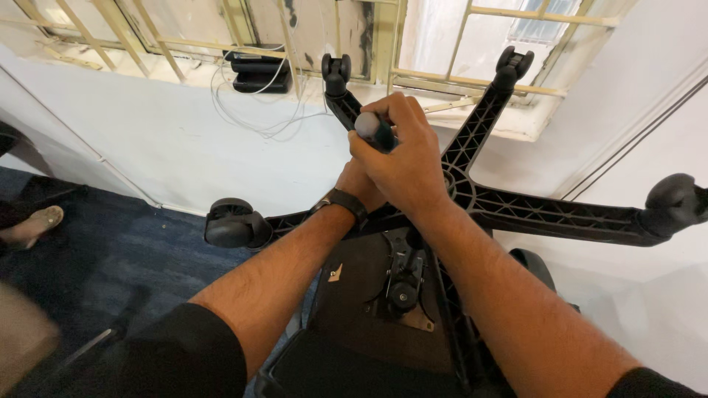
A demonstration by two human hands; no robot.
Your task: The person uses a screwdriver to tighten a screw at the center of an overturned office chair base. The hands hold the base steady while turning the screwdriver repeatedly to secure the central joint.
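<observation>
At the far left a sandalled foot (33, 225) of another person rests on the blue carpet (110, 250), well apart from the work. Next comes a black castor (232, 223) at the end of one leg of the upturned office chair's star base (531, 214), which fills the middle of the view with its ribbed underside facing up. The left hand (359, 184), a dark watch (341, 203) on its wrist, lies near the hub, mostly hidden behind the right one, so I cannot tell whether its fingers are closed on anything. Just above it the right hand (402, 162) is wrapped tight around a screwdriver handle (372, 129) (dark teal with a grey rounded end), fingers clamped together on it, held over the hub of the base.

To do this well, I judge the tool should stay in line with whatever it bears on, with pressure straight down the shaft and the lower hand steadying the tip so it does not slip off the plastic ribs.

The shaft and tip are covered by the hands, so what the tool meets is not visible. Below, the seat's tilt mechanism (404, 284) shows only in part. To the right, a further castor (675, 199) is near the frame edge, and the chair seat is cut off at the bottom.
</observation>
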